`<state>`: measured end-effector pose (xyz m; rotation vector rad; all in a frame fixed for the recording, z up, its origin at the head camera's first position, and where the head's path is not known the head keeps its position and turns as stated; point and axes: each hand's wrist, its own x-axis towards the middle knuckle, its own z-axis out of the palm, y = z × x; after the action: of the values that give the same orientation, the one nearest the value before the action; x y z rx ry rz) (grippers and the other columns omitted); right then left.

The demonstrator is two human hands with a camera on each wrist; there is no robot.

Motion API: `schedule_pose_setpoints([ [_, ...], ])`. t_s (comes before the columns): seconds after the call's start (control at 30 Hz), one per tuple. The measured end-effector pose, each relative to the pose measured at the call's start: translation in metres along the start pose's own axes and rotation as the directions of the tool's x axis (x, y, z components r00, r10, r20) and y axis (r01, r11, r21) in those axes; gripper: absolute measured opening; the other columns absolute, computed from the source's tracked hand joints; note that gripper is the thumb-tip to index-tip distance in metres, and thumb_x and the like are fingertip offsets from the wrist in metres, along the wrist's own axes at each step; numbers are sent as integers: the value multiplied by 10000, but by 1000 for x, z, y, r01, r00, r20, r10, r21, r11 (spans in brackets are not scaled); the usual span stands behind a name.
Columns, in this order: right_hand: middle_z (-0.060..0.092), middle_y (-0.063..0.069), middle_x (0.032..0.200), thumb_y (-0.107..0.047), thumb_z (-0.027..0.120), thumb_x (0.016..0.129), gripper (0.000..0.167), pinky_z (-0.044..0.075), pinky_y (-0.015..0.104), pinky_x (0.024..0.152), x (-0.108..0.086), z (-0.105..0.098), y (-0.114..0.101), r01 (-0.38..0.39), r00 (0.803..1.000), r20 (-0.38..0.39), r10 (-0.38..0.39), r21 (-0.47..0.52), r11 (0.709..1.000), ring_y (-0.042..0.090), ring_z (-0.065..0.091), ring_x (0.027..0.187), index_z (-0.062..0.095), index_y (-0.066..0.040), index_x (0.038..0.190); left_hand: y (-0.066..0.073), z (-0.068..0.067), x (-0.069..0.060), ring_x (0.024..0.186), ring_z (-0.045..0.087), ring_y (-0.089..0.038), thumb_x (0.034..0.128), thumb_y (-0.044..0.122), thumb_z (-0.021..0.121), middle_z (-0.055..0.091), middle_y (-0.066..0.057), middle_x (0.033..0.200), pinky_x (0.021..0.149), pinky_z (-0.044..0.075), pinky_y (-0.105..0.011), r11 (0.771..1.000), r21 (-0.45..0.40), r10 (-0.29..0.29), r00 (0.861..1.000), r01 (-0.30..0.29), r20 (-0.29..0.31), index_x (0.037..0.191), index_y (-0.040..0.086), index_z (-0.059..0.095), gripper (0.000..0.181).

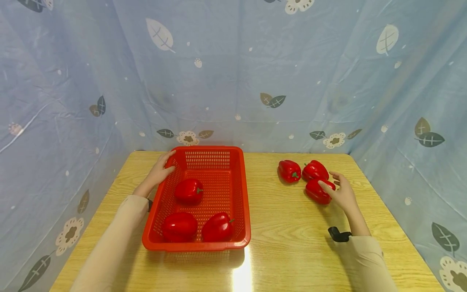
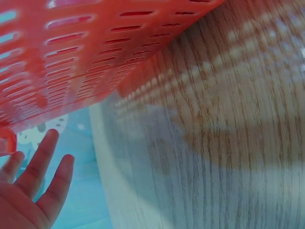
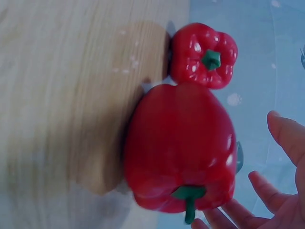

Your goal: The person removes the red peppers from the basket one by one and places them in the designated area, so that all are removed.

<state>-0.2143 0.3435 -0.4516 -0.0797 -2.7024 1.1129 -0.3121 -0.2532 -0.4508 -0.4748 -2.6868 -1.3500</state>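
Observation:
A red plastic basket holds three red bell peppers: one by the middle, two near the front wall. My left hand is at the basket's left rim; its fingers look extended in the left wrist view, and contact with the rim is unclear. Over on the right, my right hand reaches toward the front bell pepper with fingers spread and thumb over it in the head view. In the right wrist view that pepper shows large, its green stem toward the fingers, which are not closed round it.
Behind the front pepper lies another bell pepper, with a third pepper to its left. The wooden table is bordered at the back and sides by a blue patterned curtain.

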Motion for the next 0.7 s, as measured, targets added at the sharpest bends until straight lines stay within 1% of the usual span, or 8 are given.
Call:
schedule_pose_setpoints([
  [0.17, 395, 314, 1338, -382, 613, 871, 689, 348, 606, 946, 6, 3, -11, 61, 997, -37, -62, -27, 998, 486, 381, 1173, 384, 71, 1337, 0, 0, 0, 1339, 190, -464, 868, -12, 497, 168, -290, 1475, 1047, 220, -610, 1000, 3, -2, 1000, 2, 4, 1430, -17, 276, 604],
  [0.3, 397, 308, 1332, -376, 613, 873, 673, 343, 605, 934, 9, 7, -22, 87, 995, -50, -88, -32, 996, 473, 366, 1191, 392, 63, 1333, 1, -1, 0, 1343, 186, -462, 864, -7, 500, 169, -289, 1477, 1051, 211, -611, 1000, 6, -1, 1000, 1, 0, 1429, -12, 283, 605],
  [0.4, 397, 300, 1330, -379, 607, 876, 665, 339, 615, 931, 12, 9, -32, 97, 994, -47, -97, -18, 995, 465, 362, 1198, 389, 47, 1338, 1, -1, 0, 1343, 180, -469, 863, -8, 499, 166, -298, 1475, 1050, 206, -616, 1000, 8, 1, 1000, -1, -3, 1426, -17, 286, 602],
  [0.57, 405, 283, 1323, -378, 606, 877, 651, 392, 608, 907, 19, 14, -50, 114, 993, -25, -114, 11, 993, 451, 397, 1171, 387, 19, 1343, 0, 0, 0, 1340, 184, -472, 867, -9, 497, 163, -297, 1476, 1049, 210, -616, 1000, 0, -1, 1000, 1, -3, 1428, -14, 284, 600],
  [0.7, 410, 278, 1320, -327, 629, 871, 620, 352, 607, 945, 25, 18, -64, 155, 988, -19, -155, 12, 988, 453, 389, 1189, 403, 14, 1337, -1, 0, 0, 1340, 189, -468, 871, -7, 495, 161, -288, 1480, 1046, 220, -613, 1000, 1, 4, 1000, -4, 2, 1431, -11, 280, 600],
])
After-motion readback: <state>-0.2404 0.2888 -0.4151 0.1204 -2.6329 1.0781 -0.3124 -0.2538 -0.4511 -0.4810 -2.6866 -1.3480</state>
